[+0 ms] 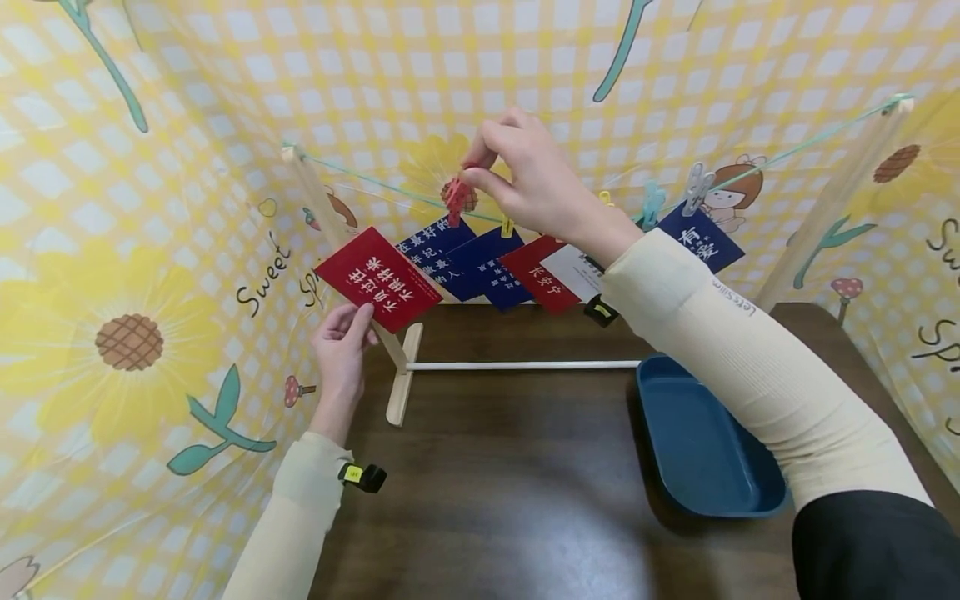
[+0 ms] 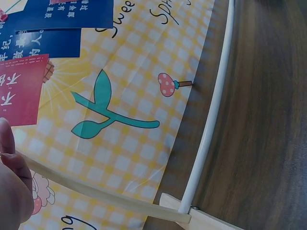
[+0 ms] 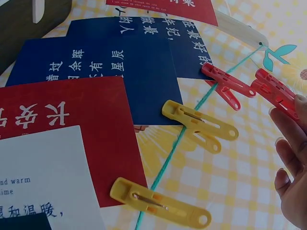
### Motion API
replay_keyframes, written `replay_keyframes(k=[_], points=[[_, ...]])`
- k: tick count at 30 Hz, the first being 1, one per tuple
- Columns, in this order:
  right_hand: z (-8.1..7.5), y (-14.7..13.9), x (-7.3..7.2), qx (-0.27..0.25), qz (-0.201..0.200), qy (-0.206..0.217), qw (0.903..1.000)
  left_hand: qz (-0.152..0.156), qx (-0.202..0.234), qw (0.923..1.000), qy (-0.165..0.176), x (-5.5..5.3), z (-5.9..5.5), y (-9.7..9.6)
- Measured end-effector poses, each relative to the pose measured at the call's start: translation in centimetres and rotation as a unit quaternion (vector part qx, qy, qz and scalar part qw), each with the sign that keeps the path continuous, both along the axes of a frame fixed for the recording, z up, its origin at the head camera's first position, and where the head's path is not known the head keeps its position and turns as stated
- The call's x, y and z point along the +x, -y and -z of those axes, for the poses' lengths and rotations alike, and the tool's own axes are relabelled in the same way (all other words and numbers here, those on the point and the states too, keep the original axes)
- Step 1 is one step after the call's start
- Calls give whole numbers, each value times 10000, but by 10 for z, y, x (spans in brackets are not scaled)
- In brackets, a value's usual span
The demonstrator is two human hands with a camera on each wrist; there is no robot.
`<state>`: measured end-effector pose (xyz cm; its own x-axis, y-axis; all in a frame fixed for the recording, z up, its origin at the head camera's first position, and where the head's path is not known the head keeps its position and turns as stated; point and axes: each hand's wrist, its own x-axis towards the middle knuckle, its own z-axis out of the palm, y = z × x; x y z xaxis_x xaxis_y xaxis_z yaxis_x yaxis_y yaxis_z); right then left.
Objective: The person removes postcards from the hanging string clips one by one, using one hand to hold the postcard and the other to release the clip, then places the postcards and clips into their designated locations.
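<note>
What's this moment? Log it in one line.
left grip: holds red card | right grip: pinches red peg | other cards: hang from green line

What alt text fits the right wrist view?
The right hand pinches a red clothespin beside a green string, where another red clothespin and two yellow clothespins are clipped. Overlapping blue, red and white cards hang leftward, before a yellow checked backdrop.

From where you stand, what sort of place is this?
Probably a small tabletop set-up indoors, perhaps for crafts or filming: a brown table, a yellow checked cloth around it as a backdrop, and a green line between wooden posts with cards clipped along it.
</note>
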<state>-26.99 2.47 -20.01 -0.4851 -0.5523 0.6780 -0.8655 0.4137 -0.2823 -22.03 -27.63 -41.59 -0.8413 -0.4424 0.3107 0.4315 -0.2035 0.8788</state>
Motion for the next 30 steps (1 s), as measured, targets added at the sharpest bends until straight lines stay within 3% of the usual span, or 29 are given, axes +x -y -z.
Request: replay_keyframes(k=[15, 23, 30], points=[[4, -19, 5, 92, 37, 103, 9999, -3, 10, 10000, -38, 11, 1, 0], [10, -33, 9, 112, 195, 95, 9997, 64, -302, 9990, -314, 16, 0, -3], [14, -42, 11, 46, 156, 23, 9999, 116, -440, 9986, -268, 21, 0, -8]])
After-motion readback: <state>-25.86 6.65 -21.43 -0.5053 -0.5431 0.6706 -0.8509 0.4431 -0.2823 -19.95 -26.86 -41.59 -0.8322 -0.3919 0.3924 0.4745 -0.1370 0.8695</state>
